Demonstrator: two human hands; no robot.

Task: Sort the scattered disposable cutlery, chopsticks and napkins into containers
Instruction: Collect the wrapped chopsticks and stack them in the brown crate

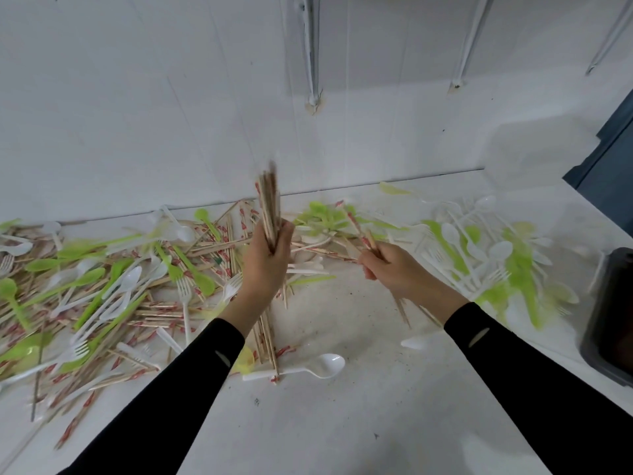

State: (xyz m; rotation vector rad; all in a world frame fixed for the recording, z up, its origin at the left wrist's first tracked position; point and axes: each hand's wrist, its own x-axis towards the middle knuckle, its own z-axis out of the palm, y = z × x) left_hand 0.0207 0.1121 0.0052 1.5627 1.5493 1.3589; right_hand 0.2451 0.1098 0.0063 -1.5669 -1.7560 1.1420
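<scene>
the left hand (pixel 270 258) grips a thick bundle of chopsticks (pixel 269 204), with the fingers curled round its lower part. the bundle stands almost upright above the white table (pixel 342 423), and its upper ends are blurred in front of the white wall (pixel 137 97). more bare sticks show under the left wrist, but i cannot tell if they belong to the bundle or lie on the table.

the right hand (pixel 394 269) is apart from the left one, a little lower and to the right. it holds a few chopsticks (pixel 364 236) between curled fingers. at least one has a red and white paper wrapper. they are tilted, with the upper ends pointing up and to the left and the lower ends coming out below the wrist. both arms wear black sleeves (pixel 191 389).

on the left part of the table lies a mixed heap (pixel 102 286) of green spoons, white forks, white spoons and wrapped chopsticks, all crossing one another. on the right there is a second heap (pixel 496 255) of green and white cutlery, much blurred. one white spoon (pixel 325 366) lies alone near the front, between the two arms. a black container (pixel 609 320) stands at the right edge of the table, partly cut off by the frame
</scene>
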